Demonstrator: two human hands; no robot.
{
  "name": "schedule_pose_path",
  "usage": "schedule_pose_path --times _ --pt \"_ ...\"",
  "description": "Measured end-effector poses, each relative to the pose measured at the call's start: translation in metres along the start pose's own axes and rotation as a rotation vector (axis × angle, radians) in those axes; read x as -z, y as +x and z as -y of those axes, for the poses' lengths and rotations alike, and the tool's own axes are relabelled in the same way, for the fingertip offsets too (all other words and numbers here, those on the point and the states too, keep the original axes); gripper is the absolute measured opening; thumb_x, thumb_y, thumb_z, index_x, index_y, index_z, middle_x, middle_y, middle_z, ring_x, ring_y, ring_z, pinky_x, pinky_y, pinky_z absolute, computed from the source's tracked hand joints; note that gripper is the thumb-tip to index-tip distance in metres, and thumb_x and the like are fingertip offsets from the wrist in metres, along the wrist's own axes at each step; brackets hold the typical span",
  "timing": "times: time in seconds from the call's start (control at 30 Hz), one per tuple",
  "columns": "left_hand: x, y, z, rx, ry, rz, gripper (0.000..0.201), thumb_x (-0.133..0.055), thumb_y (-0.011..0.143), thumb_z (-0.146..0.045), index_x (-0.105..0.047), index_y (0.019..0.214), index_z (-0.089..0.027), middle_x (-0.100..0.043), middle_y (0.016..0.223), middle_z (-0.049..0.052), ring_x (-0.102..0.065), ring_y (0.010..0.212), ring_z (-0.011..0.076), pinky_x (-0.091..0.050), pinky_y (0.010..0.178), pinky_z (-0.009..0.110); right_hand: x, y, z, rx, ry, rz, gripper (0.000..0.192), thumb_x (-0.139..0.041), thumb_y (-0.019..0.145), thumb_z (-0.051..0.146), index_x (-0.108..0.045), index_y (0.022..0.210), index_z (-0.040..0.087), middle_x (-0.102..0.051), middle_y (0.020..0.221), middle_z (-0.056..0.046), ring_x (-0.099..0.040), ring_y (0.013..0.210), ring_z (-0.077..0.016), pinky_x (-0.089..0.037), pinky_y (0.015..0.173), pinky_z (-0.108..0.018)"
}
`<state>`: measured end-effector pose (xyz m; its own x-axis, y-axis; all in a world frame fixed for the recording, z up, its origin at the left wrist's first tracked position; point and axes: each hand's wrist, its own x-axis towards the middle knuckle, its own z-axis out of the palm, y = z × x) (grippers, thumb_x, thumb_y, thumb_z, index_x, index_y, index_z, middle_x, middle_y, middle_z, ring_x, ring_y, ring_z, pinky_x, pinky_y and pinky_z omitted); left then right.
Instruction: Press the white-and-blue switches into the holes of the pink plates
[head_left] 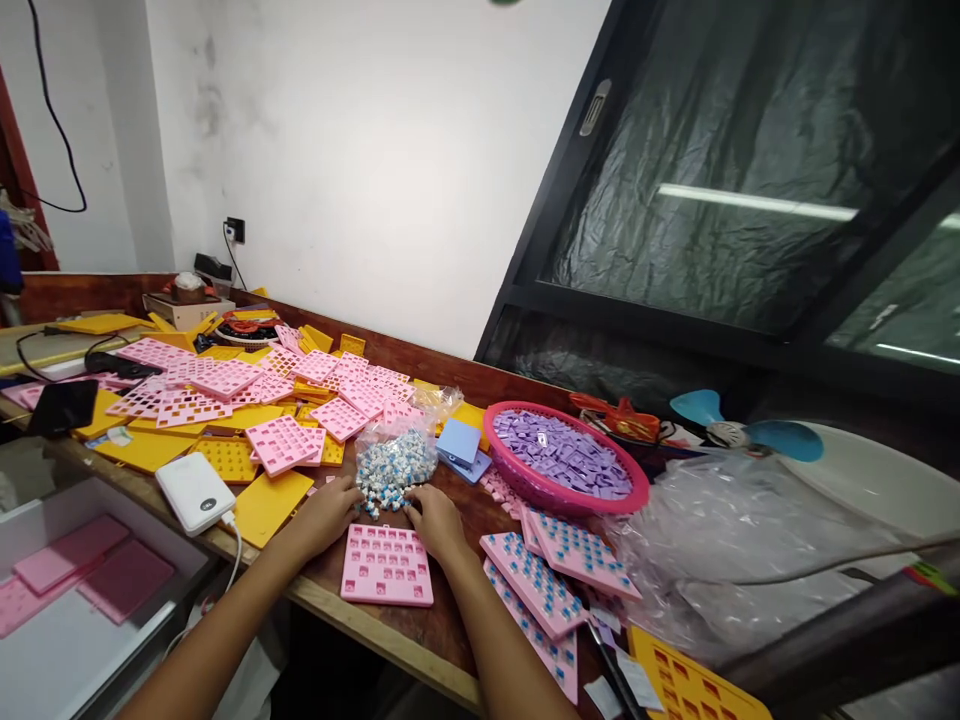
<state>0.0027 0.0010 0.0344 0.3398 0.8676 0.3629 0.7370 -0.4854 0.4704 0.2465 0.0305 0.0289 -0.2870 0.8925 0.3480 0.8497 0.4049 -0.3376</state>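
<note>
Brown wooden table (328, 565), worn top, pale front edge, crowded. Both hands at a heap of small white-and-blue pieces (397, 465), mid-table, some spilling from a clear bag. Left hand (341, 503) at heap's left near edge, right hand (436, 520) at its right near edge. Fingers bent on both; can't tell if either pinches a piece. Pink board (387, 570) with square holes lies flat just below the heap, between the forearms, near the table edge.

Left side: loose spread of pink grids (225, 378) over yellow boards (270, 507), overlapping at odd angles. White power bank (195, 492) near the front edge, white cable (238, 550) hanging off it. Black phone-like slab (64, 408) further left. Below, a white drawer (45, 665) holds pink boards.

Right side: two blue boards (459, 440) behind the heap, next to a pink basket (640, 492) of purple tiles (559, 455). In front, pink boards with blue bits (532, 580) overlap. Clear plastic sheeting (712, 520), blue fan blades (787, 440) and a white basin (862, 475) at far right.

Room: white wall (360, 180), smudged at left, black socket (235, 230) with a plug. Dark-framed window (697, 190) right, light strips reflected in it.
</note>
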Motion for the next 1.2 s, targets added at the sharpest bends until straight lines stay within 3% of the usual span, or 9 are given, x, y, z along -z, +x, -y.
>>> schedule_pose_path --times 0.13,0.27,0.53,0.73,1.0,1.2 --pt "-0.007 -0.002 0.008 0.023 -0.039 0.014 0.021 -0.053 0.092 -0.021 -0.07 0.102 -0.026 -0.07 0.107 0.007 -0.066 0.102 0.0253 -0.05 0.091 0.036 0.003 -0.001 -0.004 -0.006 0.04 0.004 0.011 -0.066 0.085 0.016 -0.074 0.09 0.022 -0.075 0.099 -0.008 -0.068 0.095 -0.0258 -0.049 0.084 -0.034" --pt "-0.004 -0.006 0.009 0.025 -0.08 0.004 0.022 -0.052 0.094 -0.024 -0.07 0.107 -0.026 -0.07 0.109 0.007 -0.065 0.106 0.026 -0.05 0.095 0.038 0.015 -0.004 0.004 0.046 0.12 0.018 0.017 -0.065 0.085 0.015 -0.074 0.096 0.022 -0.076 0.099 -0.006 -0.069 0.091 -0.0227 -0.051 0.084 -0.032" --pt "0.017 -0.02 -0.013 -0.023 -0.281 0.026 0.03 -0.043 0.102 -0.033 -0.07 0.11 -0.028 -0.069 0.109 0.005 -0.065 0.103 0.0216 -0.051 0.093 0.034 0.016 -0.017 0.034 0.234 0.546 0.184 0.029 -0.06 0.076 0.006 -0.08 0.088 0.023 -0.079 0.097 -0.003 -0.072 0.091 -0.0214 -0.056 0.086 -0.034" --pt "0.005 -0.033 -0.017 0.009 -0.328 0.047 0.021 -0.047 0.1 -0.03 -0.067 0.102 -0.028 -0.069 0.109 0.003 -0.064 0.104 0.0217 -0.051 0.092 0.034 0.006 -0.019 0.032 0.087 0.677 0.248 0.039 -0.065 0.081 0.012 -0.074 0.118 0.02 -0.077 0.114 -0.007 -0.074 0.1 -0.0229 -0.059 0.092 -0.039" --pt "0.008 -0.034 -0.012 0.06 -0.358 0.049 0.01 -0.058 0.095 -0.024 -0.067 0.097 -0.022 -0.071 0.1 0.002 -0.065 0.093 0.0197 -0.05 0.083 0.03 0.011 -0.016 0.038 0.163 0.478 0.262 0.026 -0.066 0.089 0.015 -0.077 0.111 0.023 -0.078 0.107 -0.007 -0.07 0.099 -0.0236 -0.055 0.092 -0.039" --pt "0.007 -0.035 -0.014 -0.003 -0.377 0.004 0.027 -0.049 0.101 -0.023 -0.069 0.119 -0.027 -0.067 0.117 0.004 -0.063 0.108 0.0189 -0.048 0.096 0.03 0.011 -0.015 0.038 0.228 0.517 0.251 0.033 -0.064 0.085 0.005 -0.079 0.107 0.025 -0.077 0.107 -0.005 -0.069 0.1 -0.0221 -0.052 0.093 -0.036"
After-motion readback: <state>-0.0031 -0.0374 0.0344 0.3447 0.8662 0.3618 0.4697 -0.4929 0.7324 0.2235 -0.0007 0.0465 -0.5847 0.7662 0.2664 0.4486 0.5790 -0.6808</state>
